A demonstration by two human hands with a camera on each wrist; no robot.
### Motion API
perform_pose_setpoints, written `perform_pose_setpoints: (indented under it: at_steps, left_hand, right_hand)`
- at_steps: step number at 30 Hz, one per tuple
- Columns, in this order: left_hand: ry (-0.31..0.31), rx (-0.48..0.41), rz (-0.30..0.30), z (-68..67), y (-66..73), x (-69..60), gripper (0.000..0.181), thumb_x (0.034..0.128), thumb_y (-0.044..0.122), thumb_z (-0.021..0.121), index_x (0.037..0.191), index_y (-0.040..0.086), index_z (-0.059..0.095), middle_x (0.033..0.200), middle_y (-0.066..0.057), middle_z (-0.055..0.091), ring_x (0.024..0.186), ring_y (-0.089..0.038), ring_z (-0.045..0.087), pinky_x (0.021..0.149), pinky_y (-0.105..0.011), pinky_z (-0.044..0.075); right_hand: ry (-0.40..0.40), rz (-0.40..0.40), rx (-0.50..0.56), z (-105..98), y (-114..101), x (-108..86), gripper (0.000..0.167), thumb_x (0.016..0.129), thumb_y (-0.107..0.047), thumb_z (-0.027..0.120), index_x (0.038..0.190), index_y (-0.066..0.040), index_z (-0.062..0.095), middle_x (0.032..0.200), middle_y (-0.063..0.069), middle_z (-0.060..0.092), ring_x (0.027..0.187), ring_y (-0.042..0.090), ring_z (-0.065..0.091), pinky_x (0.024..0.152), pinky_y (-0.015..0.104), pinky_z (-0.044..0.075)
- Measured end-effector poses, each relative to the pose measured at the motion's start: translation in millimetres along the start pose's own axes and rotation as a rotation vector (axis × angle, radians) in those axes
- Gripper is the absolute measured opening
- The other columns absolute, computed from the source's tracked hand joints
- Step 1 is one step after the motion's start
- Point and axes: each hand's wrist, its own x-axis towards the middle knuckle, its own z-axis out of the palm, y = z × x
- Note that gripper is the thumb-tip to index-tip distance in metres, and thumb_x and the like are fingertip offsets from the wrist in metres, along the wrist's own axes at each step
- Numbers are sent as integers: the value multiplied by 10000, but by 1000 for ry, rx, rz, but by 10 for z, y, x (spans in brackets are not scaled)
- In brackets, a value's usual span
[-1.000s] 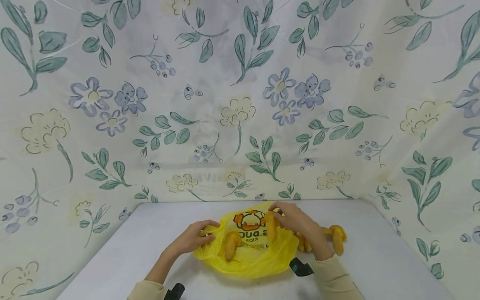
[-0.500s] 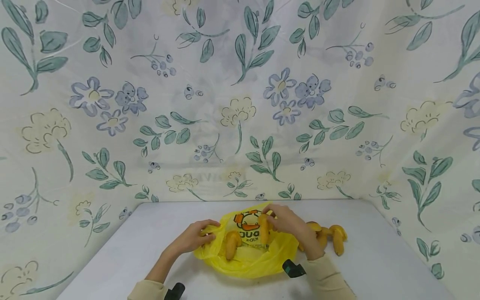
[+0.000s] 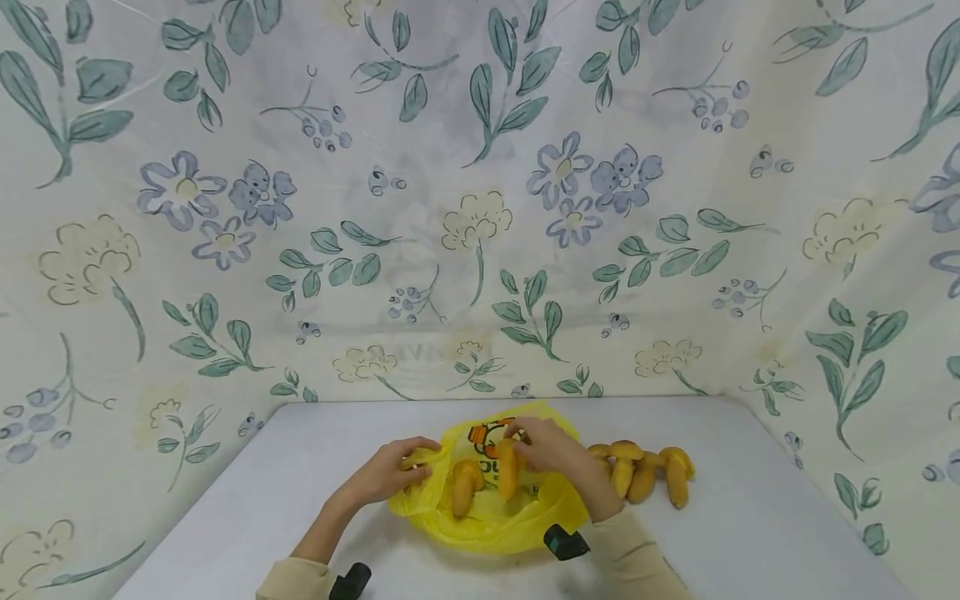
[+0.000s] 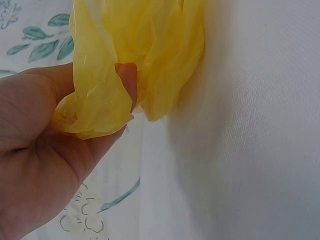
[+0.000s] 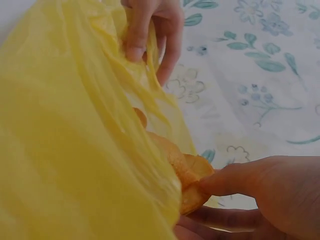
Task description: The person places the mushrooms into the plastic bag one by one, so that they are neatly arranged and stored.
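A thin yellow plastic bag (image 3: 517, 533) with a printed duck lies on the table. My left hand (image 3: 392, 473) grips its left edge, and the left wrist view shows the crumpled plastic (image 4: 100, 100) between thumb and fingers. My right hand (image 3: 551, 450) pinches a yellow-brown mushroom (image 3: 508, 471) by its cap, stem down, over the bag. In the right wrist view this mushroom (image 5: 187, 175) is partly hidden behind the bag's near side. Another mushroom (image 3: 463, 492) is at the bag's left part, just right of my left hand.
Several more mushrooms (image 3: 678, 475) lie in a row on the white table (image 3: 750, 533), right of the bag. A floral cloth (image 3: 480, 250) hangs behind and at both sides of the table. Dark devices (image 3: 566, 542) are worn at the wrists.
My right hand has moved left with the mushroom, over the bag toward the other mushroom there. More of the row on the right shows now. The left hand has stayed in place.
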Motion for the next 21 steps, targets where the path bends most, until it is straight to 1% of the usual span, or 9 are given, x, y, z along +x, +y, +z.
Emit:
perform_pose_setpoints:
  at_steps: [3,8,10,15,21]
  left_hand:
    - [0,2,5,0,-3,5,322,950,136,628,1263,64,618,1346,-191,595,1228,-372,544,1041,-612,424]
    - [5,7,10,-2,-18,11,322,950,144,630,1261,62,619,1343,-194,598,1238,-386,541,1036,-614,427]
    - [5,8,11,-1,-24,13,324,953,151,627,1265,64,617,1345,-192,597,1243,-389,539,1036,-614,427]
    - [2,9,7,6,-37,16,328,955,164,627,1269,70,616,1349,-186,597,1246,-389,535,1039,-613,425]
    - [3,-1,3,19,-44,29,325,953,160,629,1264,70,618,1351,-192,593,1252,-391,530,1044,-624,415]
  right_hand:
    - [-17,6,11,47,-8,18,192,990,-76,533,1155,-84,632,906,86,688,586,164,607,548,238,513]
    - [-30,4,31,131,-14,19,206,973,-49,545,1165,-56,621,1007,124,702,613,200,617,561,257,525]
    - [-33,6,34,157,-21,19,207,973,-52,549,1167,-50,621,994,123,698,610,201,614,556,255,518]
    - [-40,-1,31,205,-34,23,201,971,-62,550,1155,-55,631,958,91,682,594,172,595,545,235,491]
    - [-43,-17,40,240,-34,27,211,963,-50,557,1164,-45,624,1012,106,680,591,158,578,548,236,488]
